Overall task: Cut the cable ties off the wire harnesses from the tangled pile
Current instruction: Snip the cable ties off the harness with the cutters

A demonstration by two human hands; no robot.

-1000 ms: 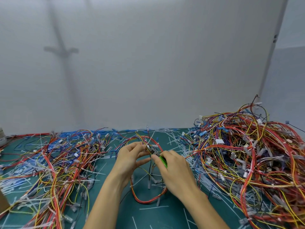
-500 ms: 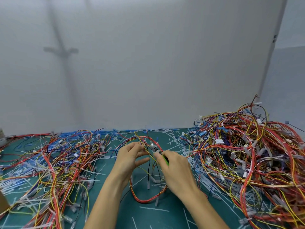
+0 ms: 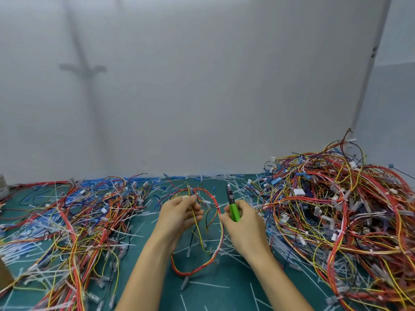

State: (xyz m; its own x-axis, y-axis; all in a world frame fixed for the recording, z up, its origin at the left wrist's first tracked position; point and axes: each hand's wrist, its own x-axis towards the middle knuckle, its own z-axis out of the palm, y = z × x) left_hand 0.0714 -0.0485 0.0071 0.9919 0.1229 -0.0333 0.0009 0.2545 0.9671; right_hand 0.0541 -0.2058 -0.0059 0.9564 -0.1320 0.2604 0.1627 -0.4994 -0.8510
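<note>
The desk (image 3: 224,297), topped with a green mat, is carrying all the work. To the right of the right hand (image 3: 246,227), the tangled pile (image 3: 336,209) is standing high and dense. Judged by its bulk, most of the task is remaining. To the left of the left hand (image 3: 179,215), a flatter spread of harnesses (image 3: 78,216) is lying across the desk. These are probably the finished pieces, though tie stubs are showing among them, so this cannot be confirmed.

Between the two hands, one wire harness (image 3: 197,265) is hanging in a loop, and its lower bend is resting on the desk near the wrists. The left hand is pinching the thin yellow and black leads with curled fingers. The right hand is gripping the green-handled flush cutters (image 3: 233,211), with the blades pointing up and away from the harness. Whether the blades are parted cannot be told. A white cable tie (image 3: 218,207) is sitting on the red bundle just beside the right fingertips and is not yet being cut.

Cut-off ties (image 3: 238,189) are littering the desk beyond and below both hands. The loose leads crossing inside the loop are likely to be crowding any approach to the tie. A cardboard edge (image 3: 4,277) is showing far to the left.
</note>
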